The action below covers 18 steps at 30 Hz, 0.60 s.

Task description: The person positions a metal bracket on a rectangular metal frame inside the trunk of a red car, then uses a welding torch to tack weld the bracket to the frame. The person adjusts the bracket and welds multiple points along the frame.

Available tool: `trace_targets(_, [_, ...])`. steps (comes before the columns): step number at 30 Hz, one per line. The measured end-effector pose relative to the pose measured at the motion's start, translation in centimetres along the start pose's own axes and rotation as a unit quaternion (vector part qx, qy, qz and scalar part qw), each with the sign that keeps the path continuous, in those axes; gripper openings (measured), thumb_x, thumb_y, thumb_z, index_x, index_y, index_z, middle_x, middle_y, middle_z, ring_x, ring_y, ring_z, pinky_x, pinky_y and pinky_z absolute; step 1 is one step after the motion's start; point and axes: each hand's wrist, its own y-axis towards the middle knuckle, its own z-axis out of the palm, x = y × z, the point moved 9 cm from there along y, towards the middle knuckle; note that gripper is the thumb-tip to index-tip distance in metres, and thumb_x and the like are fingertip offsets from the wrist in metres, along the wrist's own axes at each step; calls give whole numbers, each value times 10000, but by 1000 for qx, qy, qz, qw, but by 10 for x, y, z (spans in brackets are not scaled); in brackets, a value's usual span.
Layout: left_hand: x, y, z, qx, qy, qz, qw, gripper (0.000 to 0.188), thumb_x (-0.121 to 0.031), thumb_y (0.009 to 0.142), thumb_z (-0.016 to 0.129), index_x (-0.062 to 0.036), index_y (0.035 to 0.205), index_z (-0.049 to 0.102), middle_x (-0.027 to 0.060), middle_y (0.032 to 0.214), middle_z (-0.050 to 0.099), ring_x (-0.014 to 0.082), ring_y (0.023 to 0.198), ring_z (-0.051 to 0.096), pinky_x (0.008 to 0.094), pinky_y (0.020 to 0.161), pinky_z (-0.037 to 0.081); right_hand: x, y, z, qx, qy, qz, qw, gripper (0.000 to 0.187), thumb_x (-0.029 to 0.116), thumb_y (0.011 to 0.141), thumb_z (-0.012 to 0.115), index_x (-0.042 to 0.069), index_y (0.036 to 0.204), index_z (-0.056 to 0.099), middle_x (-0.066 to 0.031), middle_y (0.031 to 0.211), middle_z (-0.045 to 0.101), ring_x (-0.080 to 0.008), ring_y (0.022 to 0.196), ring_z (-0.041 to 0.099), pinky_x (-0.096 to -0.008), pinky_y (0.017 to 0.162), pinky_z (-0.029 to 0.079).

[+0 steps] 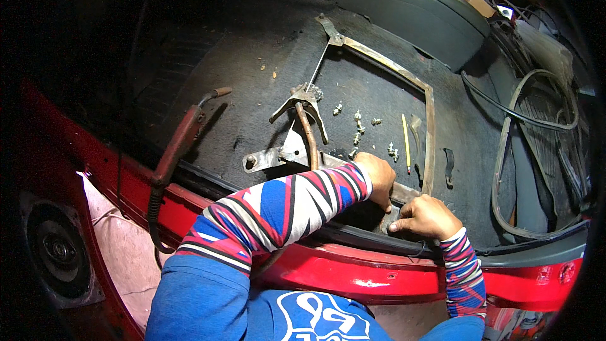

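A metal frame [431, 132] of flat bars lies on dark carpet inside a red vehicle's doorway. At its near right corner, my left hand [377, 180] reaches over the near bar with fingers curled downward onto a small grey metal plate [388, 220]. My right hand [430, 217] comes from the other side, its thumb and fingers closed on that same plate. The fingers partly cover the plate, so how it meets the frame is hidden. Beyond my left forearm, a forked metal bracket [306, 102] with a bent rusty tube [307, 132] rests across the frame's left side.
A red-handled welding torch [180, 142] leans on the red door sill [353, 271] at left. Several bolts [358, 123] and a yellow pencil [406, 142] lie within the frame. Right of it are a dark strip [449, 167] and looped rubber trim [502, 170]. A speaker [60, 249] sits lower left.
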Motion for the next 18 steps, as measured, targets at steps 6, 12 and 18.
trace_targets(6, [0, 0, 1, 9, -2, -2, 1000, 651, -655, 753, 769, -106, 1102, 791, 151, 1087, 765, 320, 1008, 745, 445, 831, 591, -10, -8, 18, -37, 123, 12, 992, 486, 478, 888, 742, 7, 770, 717, -239, 697, 619, -359, 627, 628, -462, 619, 480])
trace_targets(12, [2, 1, 5, 58, -29, -16, 998, 723, -636, 761, 792, -98, 1240, 739, 115, 1234, 736, 294, 1144, 707, 472, 944, 552, -31, -14, 72, 104, 424, 122, 891, 435, 400, 1018, 649, 21, 811, 695, 81, 689, 517, -62, 633, 425, -283, 557, 351])
trace_targets(18, [-1, -11, -15, -23, -22, -6, 999, 750, -658, 769, 769, -41, 1194, 727, 170, 1204, 719, 338, 1148, 686, 475, 947, 544, -34, -14, 67, 71, 352, 125, 925, 458, 386, 1011, 647, -30, 822, 679, 15, 667, 536, -97, 644, 460, -325, 592, 406])
